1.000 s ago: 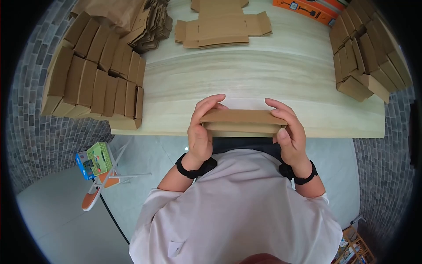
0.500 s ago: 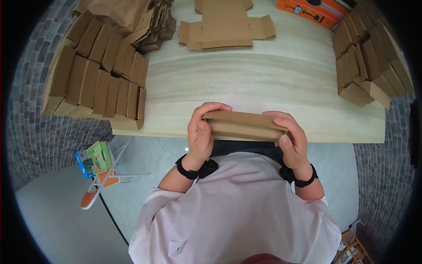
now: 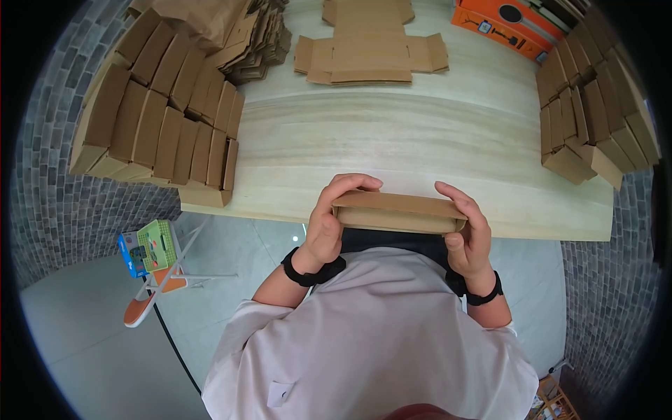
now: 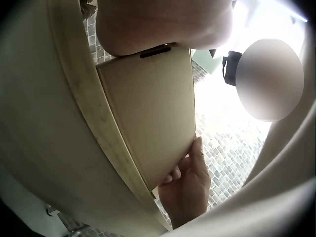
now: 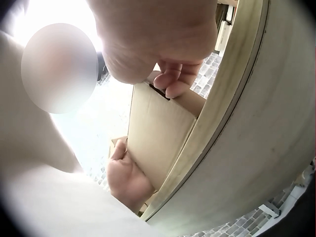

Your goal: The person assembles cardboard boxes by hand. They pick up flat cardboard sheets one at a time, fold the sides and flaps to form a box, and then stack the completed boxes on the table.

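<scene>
At the table's front edge, both hands hold a partly folded brown cardboard box [image 3: 399, 203] between them, its narrow opening facing the person. The left hand [image 3: 329, 225] grips the left end, fingers over the far side and thumb at the near side. On the right end, the right hand [image 3: 470, 234] has its thumb at the near corner, its fingers curving beyond the far edge. Seen from the left wrist, the box's flat panel [image 4: 148, 113] has a dark slot under the palm. The right wrist view shows the same panel [image 5: 158, 128] with the fingertips [image 5: 175, 91] at its end.
Stacked folded boxes [image 3: 157, 119] stand at the left of the table [image 3: 392, 140], more boxes [image 3: 595, 119] at the right. A flat cardboard blank [image 3: 371, 56] lies at the back, between piled cardboard sheets [image 3: 255, 42] and an orange box [image 3: 500, 28].
The box tipped lower at its right end half a second ago and is more level now. The right fingers, earlier lying along its top, have lifted away from that face.
</scene>
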Demonstrator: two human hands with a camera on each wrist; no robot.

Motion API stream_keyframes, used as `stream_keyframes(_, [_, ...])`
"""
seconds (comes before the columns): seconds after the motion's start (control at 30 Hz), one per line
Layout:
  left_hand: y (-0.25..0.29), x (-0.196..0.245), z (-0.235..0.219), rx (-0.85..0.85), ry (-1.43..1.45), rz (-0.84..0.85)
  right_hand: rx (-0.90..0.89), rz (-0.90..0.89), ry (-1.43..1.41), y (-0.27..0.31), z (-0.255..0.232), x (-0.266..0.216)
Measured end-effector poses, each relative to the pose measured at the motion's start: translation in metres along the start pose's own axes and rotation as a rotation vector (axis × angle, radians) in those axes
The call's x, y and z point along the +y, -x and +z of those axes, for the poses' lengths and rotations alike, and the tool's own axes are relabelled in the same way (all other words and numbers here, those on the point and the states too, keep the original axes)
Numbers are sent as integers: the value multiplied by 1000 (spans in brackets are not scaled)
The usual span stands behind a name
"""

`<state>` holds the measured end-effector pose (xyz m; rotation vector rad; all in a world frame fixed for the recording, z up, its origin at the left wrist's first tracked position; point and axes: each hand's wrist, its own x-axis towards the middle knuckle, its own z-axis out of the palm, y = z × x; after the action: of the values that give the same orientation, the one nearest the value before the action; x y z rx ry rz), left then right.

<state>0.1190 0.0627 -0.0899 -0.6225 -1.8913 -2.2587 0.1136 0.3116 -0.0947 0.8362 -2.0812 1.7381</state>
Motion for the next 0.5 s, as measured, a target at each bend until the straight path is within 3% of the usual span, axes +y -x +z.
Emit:
stream_keyframes(0.33, [-5, -1, -9, -28, -3, 94, -41, -84, -1, -3, 0, 4])
stream_keyframes(0.5, [-5, -2, 3, 80, 2, 112, -39, -62, 5, 0, 0, 2])
